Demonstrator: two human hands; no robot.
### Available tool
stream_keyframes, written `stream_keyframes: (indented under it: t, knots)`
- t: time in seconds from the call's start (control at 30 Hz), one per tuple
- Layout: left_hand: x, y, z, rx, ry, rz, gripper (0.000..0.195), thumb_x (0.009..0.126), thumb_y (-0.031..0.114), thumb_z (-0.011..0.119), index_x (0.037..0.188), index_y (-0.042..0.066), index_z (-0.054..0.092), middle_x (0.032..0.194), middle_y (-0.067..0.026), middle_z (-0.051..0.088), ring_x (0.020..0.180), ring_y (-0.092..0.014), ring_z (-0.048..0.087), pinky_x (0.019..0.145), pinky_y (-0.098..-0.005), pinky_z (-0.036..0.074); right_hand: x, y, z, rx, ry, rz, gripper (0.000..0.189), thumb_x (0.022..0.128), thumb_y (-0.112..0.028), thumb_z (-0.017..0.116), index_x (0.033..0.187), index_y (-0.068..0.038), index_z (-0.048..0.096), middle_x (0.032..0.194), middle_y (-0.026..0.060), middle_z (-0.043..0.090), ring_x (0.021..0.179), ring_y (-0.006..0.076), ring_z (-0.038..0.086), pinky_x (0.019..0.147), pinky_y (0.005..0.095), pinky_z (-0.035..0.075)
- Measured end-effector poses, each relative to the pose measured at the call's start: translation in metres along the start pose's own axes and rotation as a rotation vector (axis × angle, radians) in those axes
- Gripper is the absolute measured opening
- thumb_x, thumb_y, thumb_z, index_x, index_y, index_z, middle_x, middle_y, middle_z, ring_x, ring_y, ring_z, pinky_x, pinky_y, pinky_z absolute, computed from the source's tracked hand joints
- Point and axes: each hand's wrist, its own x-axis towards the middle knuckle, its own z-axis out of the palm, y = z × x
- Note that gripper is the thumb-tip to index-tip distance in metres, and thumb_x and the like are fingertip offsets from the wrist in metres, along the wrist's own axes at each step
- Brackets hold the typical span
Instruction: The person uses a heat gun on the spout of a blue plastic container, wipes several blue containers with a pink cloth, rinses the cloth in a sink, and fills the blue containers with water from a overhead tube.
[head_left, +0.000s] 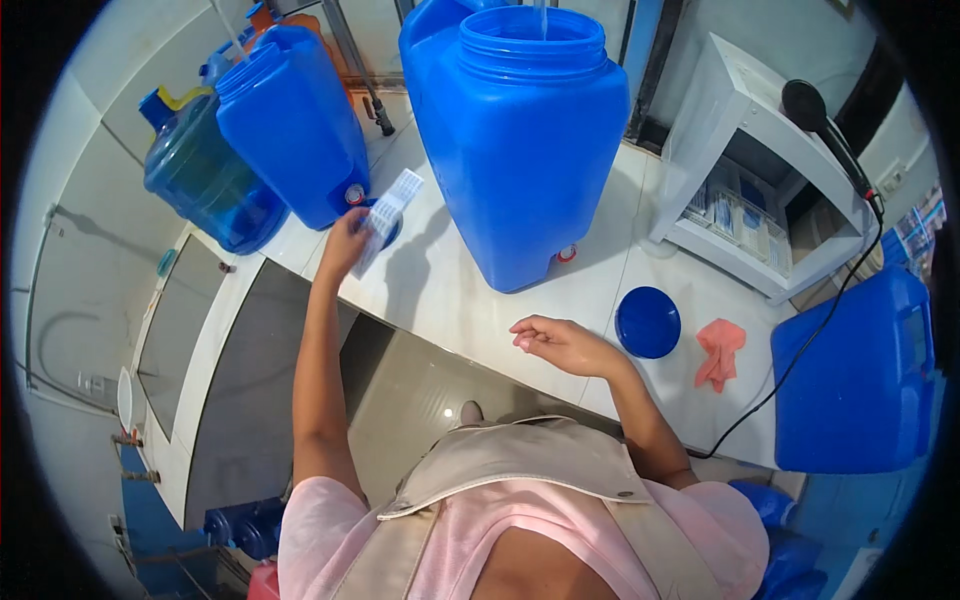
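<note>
In my left hand (345, 246) is a flat, whitish printed strip (391, 208), held above the white tiled counter (427, 307). A dark blue cap (393, 234) shows partly behind the strip. Just left of it stands a blue plastic water container (292, 135), its mouth uncapped, with a thin stream of water falling into it. In front of me a second blue water container (517, 165) stands uncapped, and water runs into its wide mouth too. My right hand (562, 346) hovers near the counter's front edge, fingers loosely bent and holding nothing visible. A round blue lid (648, 322) lies to its right.
A translucent blue bottle with a yellow handle (206, 165) stands at far left. Right of the lid lie a pink cloth (720, 352) and another blue container (847, 375). A black heat gun or dryer-like tool (814, 112) rests on a white cabinet (697, 150); its cord crosses the counter.
</note>
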Motion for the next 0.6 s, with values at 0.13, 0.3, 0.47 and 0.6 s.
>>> stream_keyframes:
  t: [0.13, 0.3, 0.47, 0.6]
  knots:
    - [0.065, -0.034, 0.005, 0.050, -0.030, -0.051, 0.037, 0.073, 0.006, 0.055, 0.109, -0.002, 0.059, 0.094, -0.0178, 0.064, 0.087, -0.024, 0.063, 0.076, -0.0322, 0.047, -0.006, 0.014, -0.014, 0.055, 0.104, 0.082, 0.032, 0.094, -0.020, 0.048, 0.118, 0.001, 0.049, 0.105, 0.0104, 0.058, 0.099, 0.0151, 0.055, 0.087, 0.0281, 0.044]
    - [0.082, -0.086, -0.006, 0.232, -0.158, -0.220, 0.042, 0.070, 0.014, 0.059, 0.109, -0.001, 0.059, 0.095, -0.0200, 0.065, 0.087, -0.027, 0.064, 0.076, -0.0328, 0.048, -0.023, 0.011, -0.034, 0.040, 0.198, 0.055, 0.031, 0.094, -0.019, 0.048, 0.118, 0.001, 0.050, 0.105, 0.0082, 0.058, 0.094, 0.0136, 0.055, 0.083, 0.0270, 0.044]
    - [0.071, -0.067, -0.001, 0.631, 0.018, 0.021, 0.039, 0.074, 0.023, 0.066, 0.107, 0.003, 0.061, 0.098, -0.0211, 0.062, 0.091, -0.036, 0.060, 0.080, -0.0407, 0.047, -0.056, 0.014, -0.084, 0.087, 0.460, 0.092, 0.030, 0.089, -0.011, 0.050, 0.118, 0.001, 0.050, 0.099, 0.0067, 0.059, 0.089, 0.0127, 0.055, 0.082, 0.0258, 0.043]
    - [0.037, -0.031, 0.000, 0.707, 0.228, 0.211, 0.018, 0.078, 0.015, 0.061, 0.090, 0.001, 0.060, 0.084, -0.0186, 0.060, 0.082, -0.036, 0.057, 0.072, -0.0448, 0.046, -0.075, 0.028, -0.144, -0.062, 0.817, 0.086, 0.023, 0.086, -0.008, 0.051, 0.106, 0.001, 0.058, 0.090, 0.0055, 0.062, 0.086, 0.0136, 0.056, 0.078, 0.0250, 0.044]
